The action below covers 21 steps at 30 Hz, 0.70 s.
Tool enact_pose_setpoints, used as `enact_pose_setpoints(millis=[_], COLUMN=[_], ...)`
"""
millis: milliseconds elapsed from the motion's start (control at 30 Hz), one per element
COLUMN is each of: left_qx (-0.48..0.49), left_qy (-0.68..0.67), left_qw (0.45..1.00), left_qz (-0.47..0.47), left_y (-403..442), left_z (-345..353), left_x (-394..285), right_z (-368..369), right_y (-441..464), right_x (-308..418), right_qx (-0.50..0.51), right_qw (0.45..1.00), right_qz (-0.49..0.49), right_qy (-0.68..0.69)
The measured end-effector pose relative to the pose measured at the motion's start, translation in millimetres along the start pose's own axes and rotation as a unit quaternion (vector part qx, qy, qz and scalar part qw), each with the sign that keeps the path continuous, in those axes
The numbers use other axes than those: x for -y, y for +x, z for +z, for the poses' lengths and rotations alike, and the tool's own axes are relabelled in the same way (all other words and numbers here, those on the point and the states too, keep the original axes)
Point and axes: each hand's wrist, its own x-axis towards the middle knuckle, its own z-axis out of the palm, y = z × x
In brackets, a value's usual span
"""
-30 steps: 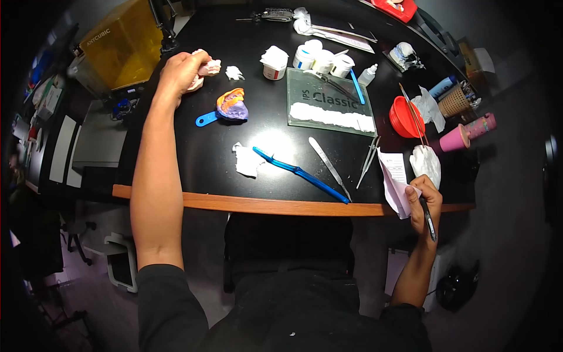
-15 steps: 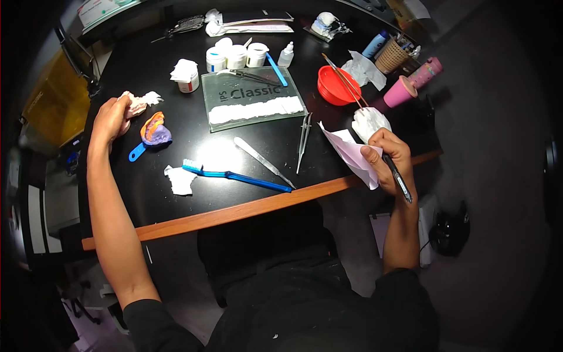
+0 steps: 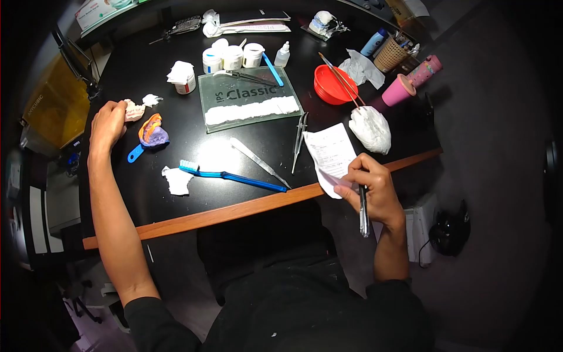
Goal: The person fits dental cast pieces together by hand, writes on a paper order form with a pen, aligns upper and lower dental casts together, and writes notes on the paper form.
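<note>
At the table's left side, my left hand is closed at the near edge of a pale pink dental cast; its fingertips are partly hidden. Beside it lies an impression tray with orange and purple material and a blue handle. My right hand, over the front edge on the right, pinches a folded sheet of printed paper between thumb and fingers. A black pen is held in the same hand, pointing down toward me. Close to the paper are metal tweezers and a wad of white tissue.
A glass slab marked "Classic" bears a white strip and tweezers. Behind it stand white jars and a dropper bottle. A red bowl holds brushes. Nearer me lie a blue toothbrush and a scalpel handle.
My right hand has moved left and down, and the paper has turned so its printed side faces up. My left hand has shifted slightly down, with the dental cast lower beside it.
</note>
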Motion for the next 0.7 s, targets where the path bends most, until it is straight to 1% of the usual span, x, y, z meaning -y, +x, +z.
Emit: enact_pose_setpoints(millis=[100, 133, 267, 367, 400, 433, 467, 500, 533, 567, 600, 633, 667, 700], left_qx=[-0.033, -0.018, -0.039, -0.103, -0.143, -0.175, -0.214, -0.215, -0.174, -0.072, 0.051, 0.137, 0.182, 0.181], left_qy=[0.141, 0.155, 0.172, 0.2, 0.217, 0.191, 0.12, 0.024, -0.057, -0.1, -0.146, -0.201, -0.169, -0.172], left_qw=[0.989, 0.988, 0.984, 0.974, 0.966, 0.964, 0.957, 0.942, 0.912, 0.88, 0.836, 0.769, 0.768, 0.763], left_qz=[-0.007, -0.006, -0.018, -0.026, 0.006, 0.065, 0.155, 0.255, 0.368, 0.458, 0.526, 0.591, 0.59, 0.596], left_y=[-15.2, -9.4, -21.2, -31.8, -40.0, -62.0, -91.8, -119.6, -148.5, -182.1, -215.6, -233.0, -252.0, -262.9], left_z=[-6.5, -6.1, -7.0, -2.5, -1.1, -3.6, -0.9, 7.9, 21.6, 33.1, 44.5, 73.2, 90.2, 107.8], left_x=[-14.5, -9.4, -16.6, -16.8, -21.2, -39.7, -61.0, -78.7, -97.0, -111.1, -125.4, -125.1, -129.7, -132.1], right_z=[4.3, 7.5, 7.9, 9.3, 10.1, 10.6, 11.6, 12.5, 13.4, 14.2, 14.7, 15.0, 14.5, 13.5], right_y=[-8.9, -10.6, -10.6, -10.3, -10.2, -9.3, -8.9, -8.6, -7.9, -7.3, -7.1, -6.3, -4.6, -4.4], right_x=[-1.4, -4.6, -6.6, -9.8, -11.5, -11.9, -12.0, -11.5, -10.9, -10.4, -10.1, -10.1, -10.4, -10.7], right_qx=[-0.005, -0.016, -0.029, -0.053, -0.058, -0.06, -0.061, -0.06, -0.059, -0.057, -0.056, -0.056, -0.057, -0.058], right_qw=[1.0, 1.0, 0.999, 0.998, 0.998, 0.998, 0.998, 0.998, 0.998, 0.998, 0.998, 0.998, 0.997, 0.997], right_qz=[0.011, -0.003, -0.02, -0.014, -0.019, -0.023, -0.027, -0.03, -0.029, -0.027, -0.025, -0.027, -0.028, -0.026], right_qy=[0.008, 0.015, 0.005, 0.014, 0.012, 0.013, 0.013, 0.013, 0.016, 0.019, 0.022, 0.029, 0.035, 0.041])
